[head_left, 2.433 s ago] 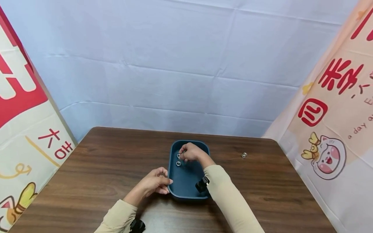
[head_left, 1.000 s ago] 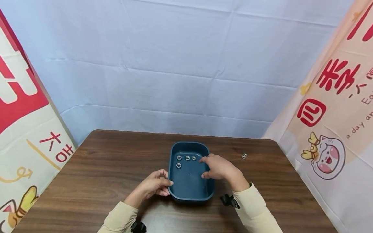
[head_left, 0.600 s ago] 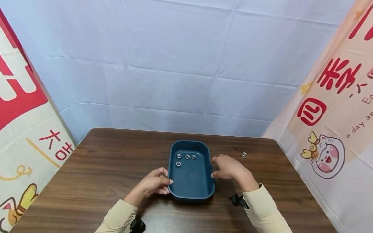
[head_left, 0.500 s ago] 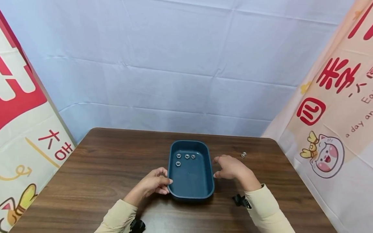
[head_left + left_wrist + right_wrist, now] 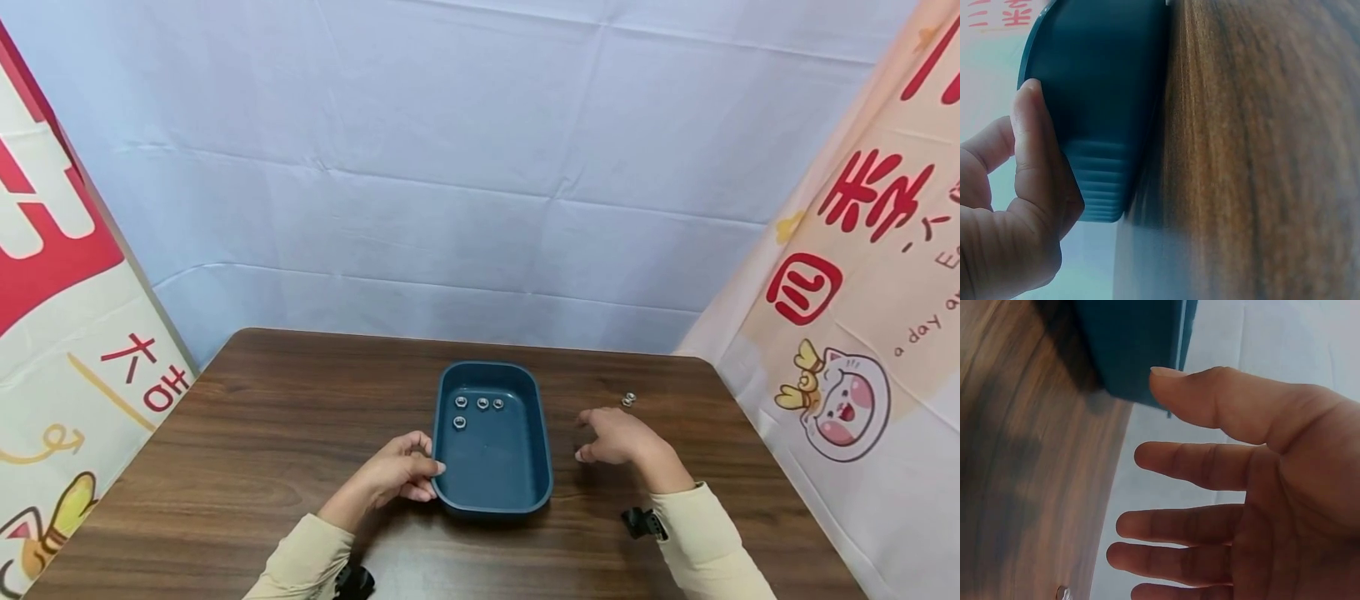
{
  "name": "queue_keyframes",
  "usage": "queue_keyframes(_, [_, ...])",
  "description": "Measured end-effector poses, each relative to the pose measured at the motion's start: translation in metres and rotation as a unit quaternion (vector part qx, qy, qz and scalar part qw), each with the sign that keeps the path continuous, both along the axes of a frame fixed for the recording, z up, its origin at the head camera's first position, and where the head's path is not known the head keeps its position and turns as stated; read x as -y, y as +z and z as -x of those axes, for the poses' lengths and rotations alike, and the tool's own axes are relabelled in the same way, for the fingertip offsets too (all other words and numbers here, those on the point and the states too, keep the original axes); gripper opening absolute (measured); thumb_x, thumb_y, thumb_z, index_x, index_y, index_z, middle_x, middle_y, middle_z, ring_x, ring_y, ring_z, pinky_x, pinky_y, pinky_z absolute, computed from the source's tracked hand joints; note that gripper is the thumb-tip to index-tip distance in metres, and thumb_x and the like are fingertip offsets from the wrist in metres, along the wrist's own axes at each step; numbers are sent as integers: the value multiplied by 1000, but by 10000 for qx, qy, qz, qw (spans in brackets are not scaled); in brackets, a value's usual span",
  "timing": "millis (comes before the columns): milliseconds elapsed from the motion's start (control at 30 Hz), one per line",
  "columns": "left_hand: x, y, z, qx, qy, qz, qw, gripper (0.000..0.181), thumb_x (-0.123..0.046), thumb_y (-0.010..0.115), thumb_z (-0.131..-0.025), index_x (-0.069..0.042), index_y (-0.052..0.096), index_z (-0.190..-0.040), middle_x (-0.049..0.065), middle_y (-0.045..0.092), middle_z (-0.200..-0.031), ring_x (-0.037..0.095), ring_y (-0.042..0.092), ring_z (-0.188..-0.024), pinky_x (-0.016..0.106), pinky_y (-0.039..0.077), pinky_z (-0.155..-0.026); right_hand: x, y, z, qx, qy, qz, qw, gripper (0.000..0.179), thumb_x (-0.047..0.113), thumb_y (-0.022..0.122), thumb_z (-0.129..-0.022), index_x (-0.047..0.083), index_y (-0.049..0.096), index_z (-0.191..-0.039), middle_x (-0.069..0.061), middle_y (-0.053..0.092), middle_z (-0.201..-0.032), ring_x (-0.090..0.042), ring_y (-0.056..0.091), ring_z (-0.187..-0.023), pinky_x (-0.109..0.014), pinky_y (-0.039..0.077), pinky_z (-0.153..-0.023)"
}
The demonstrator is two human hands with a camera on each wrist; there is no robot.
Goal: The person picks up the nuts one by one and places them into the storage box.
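Note:
A dark blue rectangular tray (image 5: 495, 479) stands on the wooden table. Several small silver hex nuts (image 5: 460, 422) lie in its far left part, most of them in a row. My left hand (image 5: 401, 473) pinches the tray's left rim near the front corner, thumb over the edge and fingers against the outer wall (image 5: 1094, 75). To the right of the tray, my right hand (image 5: 618, 437) hovers over the table with fingers spread and nothing in them. Just beyond it two more nuts (image 5: 628, 400) lie close together; one nut (image 5: 1064, 592) shows at the bottom of the right wrist view.
The brown wooden table (image 5: 315, 383) reaches back to a pale cloth backdrop (image 5: 450, 167). Printed cloths hang at the left (image 5: 45, 350) and right (image 5: 847, 333). A black wrist camera (image 5: 643, 522) sits on the right sleeve.
My right hand was inside the tray over the nuts, then withdrew over the right rim and moved right toward the two nuts on the table. The left hand kept its hold on the rim.

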State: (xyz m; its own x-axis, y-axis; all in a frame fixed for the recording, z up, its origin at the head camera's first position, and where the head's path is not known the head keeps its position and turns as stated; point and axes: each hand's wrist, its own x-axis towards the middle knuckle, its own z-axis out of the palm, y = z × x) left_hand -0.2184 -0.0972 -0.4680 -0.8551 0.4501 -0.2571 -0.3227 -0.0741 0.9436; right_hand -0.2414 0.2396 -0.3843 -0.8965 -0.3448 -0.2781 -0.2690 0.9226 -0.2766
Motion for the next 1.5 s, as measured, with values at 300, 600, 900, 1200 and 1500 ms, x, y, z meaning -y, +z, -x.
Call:
queue_keyframes(300, [1, 0, 0, -8, -3, 13, 10000, 29, -1, 64, -80, -2, 38, -93, 10, 53, -64, 14, 59, -49, 23, 51, -45, -21, -10, 4, -129, -152, 28, 9998, 43, 16, 71, -81, -3, 57, -117, -20, 58, -112, -39, 54, -103, -50, 47, -80])
queue_keyframes(600, [2, 0, -1, 8, -9, 34, 10000, 30, -2, 64, -80, -2, 38, -93, 11, 53, -65, 15, 59, -49, 23, 52, -46, -41, -23, 11, -251, -431, 190, 9986, 40, 17, 71, -82, -3, 58, -114, -21, 61, -105, -39, 57, -95, -49, 49, -73])
queue_keyframes(900, [2, -1, 0, 31, 1, 65, 10000, 30, -2, 65, -80, -3, 39, -93, 11, 54, -65, 15, 59, -49, 23, 52, -46, -59, -36, 19, -752, -689, 285, 9944, 38, 19, 70, -83, -4, 59, -111, -18, 62, -99, -35, 59, -86, -49, 49, -66])
queue_keyframes(1200, [1, 0, 0, 32, -26, 48, 10000, 30, -1, 65, -79, -3, 38, -93, 11, 54, -64, 15, 59, -50, 23, 51, -46, -75, -53, 24, -1010, -1493, 767, 9806, 33, 18, 67, -84, -5, 60, -106, -22, 62, -100, -38, 58, -86, -50, 48, -68])
queue_keyframes(1500, [1, 0, 0, 20, -5, 10, 10000, 30, -1, 65, -79, -3, 38, -92, 11, 54, -65, 15, 59, -50, 23, 51, -45, -78, -67, 30, -1584, -2362, 1860, 9405, 34, 9, 69, -80, -8, 56, -105, -25, 61, -97, -41, 55, -90, -51, 45, -77])
